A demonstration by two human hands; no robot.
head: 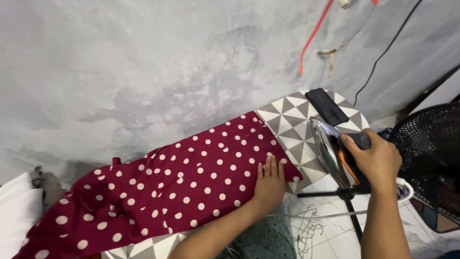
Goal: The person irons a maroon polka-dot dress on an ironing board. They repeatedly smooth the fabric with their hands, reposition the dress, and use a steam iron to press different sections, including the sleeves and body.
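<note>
A dark red fabric with white polka dots [167,187] lies spread along an ironing board with a grey and white triangle-patterned cover [292,129], its long axis running from lower left to upper right, with one end spilling off the board at the lower left. The left hand [269,184] rests flat on the fabric near its upper right edge, fingers together and stretched out, gripping nothing. The right hand [376,160] is clamped around the handle of a black and orange electric iron [340,153], which is tipped on its side at the board's right end, soleplate facing the fabric. A black rectangular phone [327,106] lies on the board just beyond the iron. A black mesh fan [429,148] stands at the right.
</note>
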